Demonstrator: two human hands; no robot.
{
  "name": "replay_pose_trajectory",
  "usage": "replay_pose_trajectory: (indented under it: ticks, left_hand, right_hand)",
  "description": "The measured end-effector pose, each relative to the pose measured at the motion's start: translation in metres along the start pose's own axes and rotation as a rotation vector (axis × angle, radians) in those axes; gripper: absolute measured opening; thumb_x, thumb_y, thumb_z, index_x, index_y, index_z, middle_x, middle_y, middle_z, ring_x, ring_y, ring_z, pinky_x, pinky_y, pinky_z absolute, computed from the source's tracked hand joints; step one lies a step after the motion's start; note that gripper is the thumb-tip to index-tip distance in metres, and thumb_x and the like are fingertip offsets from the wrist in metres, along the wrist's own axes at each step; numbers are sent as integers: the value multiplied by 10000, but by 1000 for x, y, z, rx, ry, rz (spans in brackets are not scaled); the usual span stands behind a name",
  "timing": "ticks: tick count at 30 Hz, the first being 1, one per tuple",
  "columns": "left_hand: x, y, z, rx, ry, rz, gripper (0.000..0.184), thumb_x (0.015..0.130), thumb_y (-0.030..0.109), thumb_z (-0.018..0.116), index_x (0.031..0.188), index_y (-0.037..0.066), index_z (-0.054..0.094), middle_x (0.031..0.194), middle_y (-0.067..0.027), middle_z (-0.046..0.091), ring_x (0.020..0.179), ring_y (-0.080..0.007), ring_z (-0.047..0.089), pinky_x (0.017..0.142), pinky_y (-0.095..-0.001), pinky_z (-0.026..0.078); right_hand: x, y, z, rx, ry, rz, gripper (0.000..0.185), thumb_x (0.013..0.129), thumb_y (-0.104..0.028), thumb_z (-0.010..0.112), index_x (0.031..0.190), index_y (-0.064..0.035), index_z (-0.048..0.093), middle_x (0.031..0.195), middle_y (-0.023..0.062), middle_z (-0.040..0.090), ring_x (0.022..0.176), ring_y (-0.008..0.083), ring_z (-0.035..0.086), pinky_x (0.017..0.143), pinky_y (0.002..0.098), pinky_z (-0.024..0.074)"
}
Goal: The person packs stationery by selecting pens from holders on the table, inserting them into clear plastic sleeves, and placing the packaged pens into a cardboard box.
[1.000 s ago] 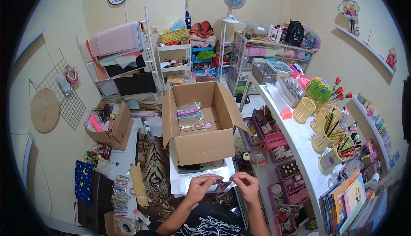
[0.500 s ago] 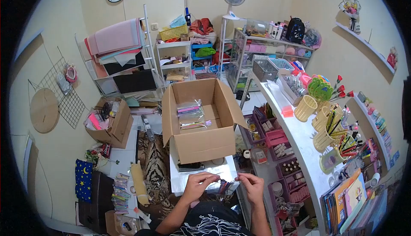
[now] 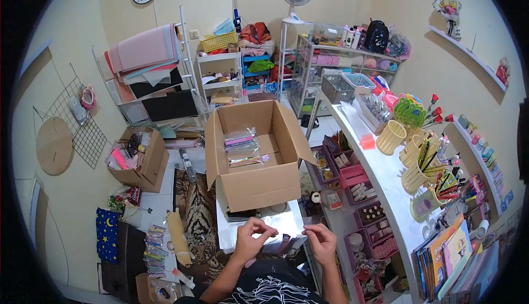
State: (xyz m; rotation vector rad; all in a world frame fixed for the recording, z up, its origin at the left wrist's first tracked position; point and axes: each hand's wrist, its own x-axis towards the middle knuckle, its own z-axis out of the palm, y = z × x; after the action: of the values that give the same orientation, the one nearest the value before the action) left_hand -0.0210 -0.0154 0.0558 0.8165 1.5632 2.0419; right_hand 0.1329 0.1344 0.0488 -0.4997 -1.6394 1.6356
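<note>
Low in front of my body, a small clear plastic bag (image 3: pixel 285 244) with dark and reddish contents hangs between my hands. My left hand (image 3: pixel 254 239) is closed in a pinch at the bag's upper left side. At the upper right, the fingertips of my right hand (image 3: pixel 322 242) are pinched together too. The bag's film is hard to make out at the fingertips. Just beyond my hands stands an open cardboard box (image 3: pixel 258 189) on a white table (image 3: pixel 231 237). Inside it lie a clear pack of colourful pens (image 3: pixel 241 142) and a second pack (image 3: pixel 248 160).
To the right, a long white shelf top (image 3: pixel 361 163) carries pen-filled baskets (image 3: pixel 414 179) and folders (image 3: pixel 441 260). Purple bins (image 3: pixel 370 216) stand below it. On the left are a filled carton (image 3: pixel 144 166) and a row of packs (image 3: pixel 156 251) on the floor.
My left hand has shifted slightly left and its fingers are more curled. The bag hangs lower and less spread between my hands. The whole view has tilted a little.
</note>
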Motion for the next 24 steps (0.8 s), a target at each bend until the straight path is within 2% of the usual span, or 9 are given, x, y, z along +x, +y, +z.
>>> replay_pose_trajectory:
  ticks: [2, 6, 9, 11, 12, 16, 19, 24]
  left_hand:
    - [1, 0, -5, 83, -57, 20, 95, 810, -17, 722, 873, -35, 654, 850, -128, 721, 809, -172, 710, 748, -276, 567]
    - [7, 8, -10, 292, -184, 106, 151, 755, -5, 771, 891, -22, 709, 850, -102, 725, 788, -162, 703, 740, -285, 561]
    - [8, 15, -7, 292, -185, 108, 158, 738, 25, 790, 884, -6, 739, 862, -92, 731, 782, -157, 703, 727, -276, 556]
    - [9, 18, -6, 370, -183, 147, 149, 740, 27, 787, 877, -6, 738, 859, -95, 732, 777, -160, 704, 720, -274, 554]
    - [9, 20, -6, 447, -180, 186, 140, 741, 28, 785, 869, -7, 738, 856, -99, 733, 773, -163, 705, 713, -272, 552]
    - [9, 22, -6, 440, -157, 149, 149, 738, 33, 787, 878, 5, 745, 851, -101, 733, 768, -162, 706, 711, -262, 548]
    - [9, 23, -11, 341, -178, 75, 162, 737, 37, 787, 894, 17, 751, 850, -99, 735, 750, -163, 705, 697, -261, 543]
    - [12, 39, -9, 519, -265, 163, 163, 737, 51, 791, 895, 30, 755, 857, -91, 726, 737, -164, 676, 694, -260, 528]
  right_hand:
    - [1, -2, -4, -164, -60, -69, 188, 823, 45, 678, 1010, 27, 692, 884, 107, 686, 808, 165, 672, 745, 261, 508]
    - [3, -16, -6, -295, -85, -118, 232, 775, 17, 733, 1007, 8, 717, 880, 107, 688, 803, 169, 668, 731, 271, 506]
    - [3, -23, -7, -356, -105, -153, 300, 731, -7, 778, 1026, -6, 719, 872, 95, 692, 801, 169, 664, 717, 278, 508]
    - [2, -24, -8, -418, -129, -154, 301, 708, 26, 781, 1003, 8, 723, 881, 94, 680, 782, 158, 647, 706, 261, 504]
    - [2, -25, -9, -418, -129, -153, 301, 708, 26, 781, 1003, 8, 723, 881, 94, 680, 782, 158, 647, 706, 261, 504]
    - [4, -29, -11, -415, -128, -142, 281, 709, 4, 787, 985, -8, 737, 824, 91, 685, 755, 160, 649, 677, 263, 496]
    - [6, -29, -14, -392, -146, -131, 282, 713, -19, 792, 991, -29, 744, 793, 84, 681, 721, 155, 638, 644, 264, 478]
    - [9, -30, -16, -449, -182, -126, 265, 719, -39, 796, 980, -40, 750, 773, 69, 668, 685, 151, 612, 600, 259, 452]
